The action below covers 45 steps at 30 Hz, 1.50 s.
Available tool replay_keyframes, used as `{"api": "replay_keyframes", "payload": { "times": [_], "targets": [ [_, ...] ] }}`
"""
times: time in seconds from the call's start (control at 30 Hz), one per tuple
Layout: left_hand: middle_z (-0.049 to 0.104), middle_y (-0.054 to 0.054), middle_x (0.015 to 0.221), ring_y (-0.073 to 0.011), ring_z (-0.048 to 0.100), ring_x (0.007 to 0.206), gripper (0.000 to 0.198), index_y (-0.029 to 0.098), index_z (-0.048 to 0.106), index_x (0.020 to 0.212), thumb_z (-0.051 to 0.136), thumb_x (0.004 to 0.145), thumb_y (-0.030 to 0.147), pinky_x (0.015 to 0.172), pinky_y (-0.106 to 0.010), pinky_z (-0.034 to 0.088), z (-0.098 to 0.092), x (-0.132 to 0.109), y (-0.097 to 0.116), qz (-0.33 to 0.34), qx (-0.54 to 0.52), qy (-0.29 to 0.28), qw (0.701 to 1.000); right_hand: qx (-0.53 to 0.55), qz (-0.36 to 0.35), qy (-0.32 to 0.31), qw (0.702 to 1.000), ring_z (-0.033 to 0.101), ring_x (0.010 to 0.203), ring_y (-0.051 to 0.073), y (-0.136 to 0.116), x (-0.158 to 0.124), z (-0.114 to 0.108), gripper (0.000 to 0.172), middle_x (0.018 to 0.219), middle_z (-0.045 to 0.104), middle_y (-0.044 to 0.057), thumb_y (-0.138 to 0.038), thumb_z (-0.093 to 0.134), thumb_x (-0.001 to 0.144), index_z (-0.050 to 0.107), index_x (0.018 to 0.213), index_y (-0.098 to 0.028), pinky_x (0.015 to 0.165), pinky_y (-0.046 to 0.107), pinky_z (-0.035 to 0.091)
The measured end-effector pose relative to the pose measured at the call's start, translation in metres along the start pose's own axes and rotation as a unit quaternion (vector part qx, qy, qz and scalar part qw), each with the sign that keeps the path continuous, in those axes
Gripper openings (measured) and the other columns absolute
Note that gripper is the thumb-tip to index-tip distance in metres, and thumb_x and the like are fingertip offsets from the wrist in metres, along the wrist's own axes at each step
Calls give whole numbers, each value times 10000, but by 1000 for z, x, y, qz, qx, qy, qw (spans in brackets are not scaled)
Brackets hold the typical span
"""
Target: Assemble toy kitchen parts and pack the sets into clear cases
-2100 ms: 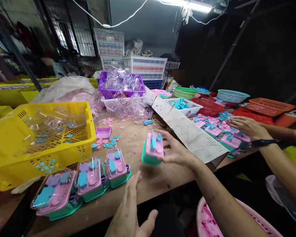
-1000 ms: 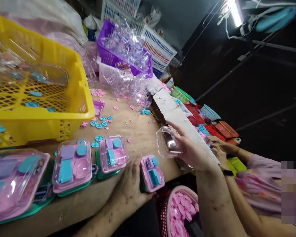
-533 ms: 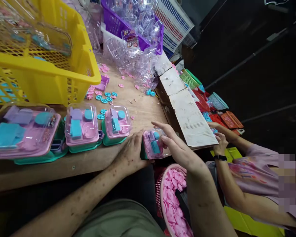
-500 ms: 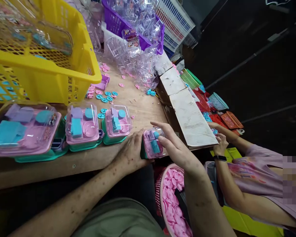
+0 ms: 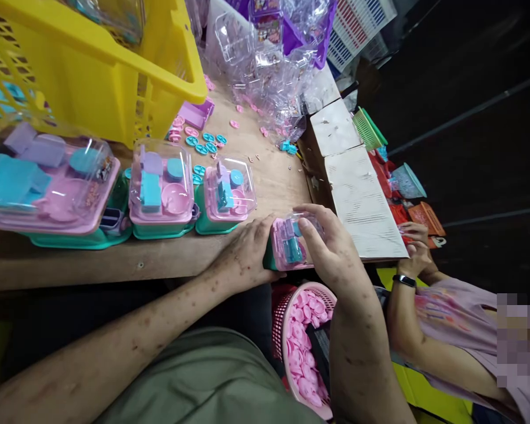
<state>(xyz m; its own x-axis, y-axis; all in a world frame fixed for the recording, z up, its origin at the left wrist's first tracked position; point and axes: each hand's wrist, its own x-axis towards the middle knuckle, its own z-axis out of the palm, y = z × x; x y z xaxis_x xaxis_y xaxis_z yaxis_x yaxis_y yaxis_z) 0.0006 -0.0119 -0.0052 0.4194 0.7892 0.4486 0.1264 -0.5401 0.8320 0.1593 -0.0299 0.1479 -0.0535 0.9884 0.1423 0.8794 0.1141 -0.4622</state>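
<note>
At the table edge, my left hand [image 5: 249,252] grips the green base side of a small toy kitchen box [image 5: 287,250]. It has a pink top with purple and blue pieces under a clear lid. My right hand [image 5: 338,247] wraps around the lid from the other side, its thumb on top and its remaining fingers over the far edge. Left of my hands stand similar boxes in a row: a near one [image 5: 232,197], a middle one [image 5: 161,191] and a larger-looking one [image 5: 66,182], each with a clear lid.
A yellow basket [image 5: 106,76] stands behind the row. Blue wheel-like pieces [image 5: 202,149] and a purple tray [image 5: 197,113] lie on the table. Clear covers [image 5: 265,76] pile up behind. A pink basket [image 5: 285,330] of pink parts sits below. A co-worker [image 5: 446,324] works at right.
The view has shifted, so the table and boxes appear lower left to right. Both hands stay on the same box, and my right hand's fingers have curled closer around the lid.
</note>
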Motion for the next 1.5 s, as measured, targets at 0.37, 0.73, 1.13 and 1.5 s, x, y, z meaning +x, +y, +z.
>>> {"api": "replay_keyframes", "payload": {
  "times": [0.37, 0.73, 1.13, 1.5],
  "targets": [
    [500, -259, 1673, -459, 505, 1591, 1193, 223, 216, 1659, 1003, 782, 404, 1307, -683, 439, -3, 1, 5, 2, -2, -2, 1000, 173, 105, -65, 977, 739, 1200, 305, 19, 7, -4, 346, 1245, 793, 47, -552, 686, 1037, 768, 1284, -324, 1054, 493, 612],
    [480, -274, 1690, -470, 491, 1605, 1234, 222, 174, 1682, 1005, 803, 468, 1312, -703, 441, -1, 0, 4, 12, -1, 1, 1000, 279, 118, -53, 952, 752, 1256, 305, 22, 9, -8, 318, 1252, 815, 48, -528, 670, 1054, 795, 1266, -327, 1167, 510, 582],
    [525, -216, 1660, -442, 551, 1557, 1214, 278, 213, 1686, 1014, 783, 406, 1290, -669, 486, 4, -3, 3, -4, -27, 16, 999, 305, 92, -59, 946, 715, 1339, 320, 6, 3, -23, 360, 1377, 794, 56, -557, 679, 1065, 800, 1309, -321, 1208, 486, 549],
    [551, -200, 1634, -435, 553, 1545, 1098, 274, 278, 1668, 966, 821, 400, 1283, -700, 481, 1, -2, 4, 2, -54, 9, 998, 323, 69, -86, 940, 733, 1349, 349, -26, 8, -36, 341, 1391, 801, 51, -548, 692, 1058, 805, 1289, -324, 1179, 502, 586]
  ]
}}
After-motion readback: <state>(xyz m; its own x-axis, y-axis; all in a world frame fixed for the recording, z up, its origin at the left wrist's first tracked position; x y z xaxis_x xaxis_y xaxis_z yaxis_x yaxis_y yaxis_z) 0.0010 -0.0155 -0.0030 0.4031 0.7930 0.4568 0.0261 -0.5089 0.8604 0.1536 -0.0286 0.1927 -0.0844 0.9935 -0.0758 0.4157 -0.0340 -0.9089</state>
